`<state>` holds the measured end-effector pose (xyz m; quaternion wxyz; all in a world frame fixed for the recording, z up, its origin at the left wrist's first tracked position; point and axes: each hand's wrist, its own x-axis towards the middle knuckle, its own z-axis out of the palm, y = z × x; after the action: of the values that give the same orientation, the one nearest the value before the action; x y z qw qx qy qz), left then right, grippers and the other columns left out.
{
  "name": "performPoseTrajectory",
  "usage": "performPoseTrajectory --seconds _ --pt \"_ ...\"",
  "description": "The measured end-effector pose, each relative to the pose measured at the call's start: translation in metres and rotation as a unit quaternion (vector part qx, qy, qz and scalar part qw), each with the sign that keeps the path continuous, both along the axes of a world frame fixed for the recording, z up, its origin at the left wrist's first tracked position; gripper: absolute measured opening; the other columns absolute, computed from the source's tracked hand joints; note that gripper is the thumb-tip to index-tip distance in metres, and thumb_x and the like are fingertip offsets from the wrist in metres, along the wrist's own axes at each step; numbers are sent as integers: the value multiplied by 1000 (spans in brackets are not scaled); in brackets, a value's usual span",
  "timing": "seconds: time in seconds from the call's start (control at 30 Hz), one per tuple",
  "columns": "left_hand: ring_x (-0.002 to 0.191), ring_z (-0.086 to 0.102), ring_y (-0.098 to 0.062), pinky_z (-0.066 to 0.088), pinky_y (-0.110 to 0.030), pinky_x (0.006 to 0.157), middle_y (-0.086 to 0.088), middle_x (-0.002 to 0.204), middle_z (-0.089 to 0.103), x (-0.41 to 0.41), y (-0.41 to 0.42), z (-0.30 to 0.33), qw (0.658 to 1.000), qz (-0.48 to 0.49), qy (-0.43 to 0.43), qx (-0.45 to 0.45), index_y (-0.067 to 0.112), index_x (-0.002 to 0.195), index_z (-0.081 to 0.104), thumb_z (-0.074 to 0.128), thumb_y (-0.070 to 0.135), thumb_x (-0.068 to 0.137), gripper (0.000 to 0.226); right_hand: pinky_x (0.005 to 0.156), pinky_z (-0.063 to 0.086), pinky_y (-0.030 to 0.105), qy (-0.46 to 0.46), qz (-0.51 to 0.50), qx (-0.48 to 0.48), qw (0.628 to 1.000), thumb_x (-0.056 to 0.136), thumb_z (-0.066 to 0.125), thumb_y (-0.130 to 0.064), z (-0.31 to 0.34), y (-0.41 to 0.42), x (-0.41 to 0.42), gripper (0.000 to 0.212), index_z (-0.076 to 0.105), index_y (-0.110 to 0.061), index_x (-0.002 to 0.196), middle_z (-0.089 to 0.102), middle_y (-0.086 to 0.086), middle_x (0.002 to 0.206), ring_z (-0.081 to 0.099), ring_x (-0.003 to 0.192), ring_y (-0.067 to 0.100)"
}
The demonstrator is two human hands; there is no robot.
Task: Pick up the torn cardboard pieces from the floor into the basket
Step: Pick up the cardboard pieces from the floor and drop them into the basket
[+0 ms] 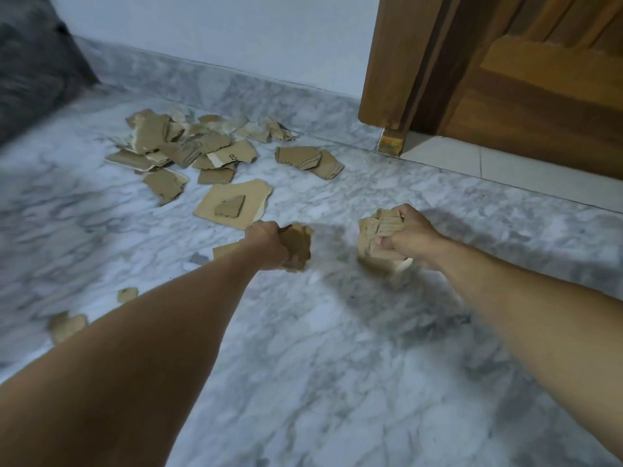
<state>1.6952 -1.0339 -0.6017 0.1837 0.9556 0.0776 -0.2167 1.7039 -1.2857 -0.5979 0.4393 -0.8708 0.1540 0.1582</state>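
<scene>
Several torn brown cardboard pieces lie in a heap [188,146] on the marble floor near the wall. A large flat piece [236,197] with a small scrap on it lies just beyond my hands. My left hand [266,246] grips a cardboard piece [298,242] at mid-frame. To its right, my right hand [409,235] grips a wad of cardboard pieces [374,235]. Two small scraps [127,294] [67,326] lie on the floor left of my left forearm. No basket is in view.
A wooden door and frame [488,79] stand at the upper right, with a tiled threshold below. A white wall with a marble skirting [236,85] runs behind the heap. A dark grey upholstered object [30,69] fills the upper left corner.
</scene>
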Motion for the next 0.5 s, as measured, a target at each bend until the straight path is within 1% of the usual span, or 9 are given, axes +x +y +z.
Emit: performPoseTrajectory --seconds 0.07,0.13,0.2,0.23,0.27,0.37,0.43,0.5 --pt "122 35 -32 40 -45 100 -12 128 40 -1 20 -3 999 21 6 40 14 125 52 74 40 77 59 56 40 23 -1 24 8 1000 78 78 -4 3 29 6 50 45 -16 114 56 6 109 53 93 18" --pt "127 27 -34 35 -49 104 -11 133 32 -3 39 -7 998 43 14 50 18 131 47 74 44 77 66 65 47 26 3 53 14 998 78 78 -5 2 56 15 52 44 -16 116 57 7 113 56 100 20" --pt "128 27 -35 34 -47 106 -11 136 30 -5 55 -13 997 45 27 63 15 135 43 74 44 76 72 84 53 35 2 80 9 997 77 80 -7 1 82 22 59 44 -12 123 58 9 119 57 109 23" --pt "126 29 -34 36 -45 105 -12 135 31 -7 59 -16 996 41 31 72 14 134 44 75 43 76 72 92 52 39 -1 95 2 995 76 80 -9 -1 93 26 61 44 -11 125 58 9 120 57 111 24" --pt "124 32 -33 39 -45 102 -11 132 34 -10 63 -19 996 37 29 78 13 131 45 76 40 75 69 96 50 40 -1 106 -4 994 76 80 -10 -2 102 29 61 44 -11 125 58 9 121 57 112 25" --pt "117 35 -31 46 -44 88 -8 124 41 -18 72 -26 996 41 -4 76 16 118 48 73 26 76 50 96 50 39 -7 136 -16 990 76 80 -12 -7 128 41 59 44 -14 122 58 8 119 57 110 24" --pt "115 37 -29 46 -40 80 -8 119 47 -19 79 -27 996 64 -17 53 18 113 47 68 19 77 42 91 51 36 -12 159 -29 987 77 80 -15 -7 145 50 62 42 -15 125 57 7 118 57 108 23" --pt "115 42 -28 49 -41 84 -8 118 49 -17 85 -26 995 99 -11 18 16 116 45 71 19 76 47 87 51 34 -20 173 -34 984 77 80 -15 -7 161 60 64 41 -14 128 57 8 119 57 108 23"
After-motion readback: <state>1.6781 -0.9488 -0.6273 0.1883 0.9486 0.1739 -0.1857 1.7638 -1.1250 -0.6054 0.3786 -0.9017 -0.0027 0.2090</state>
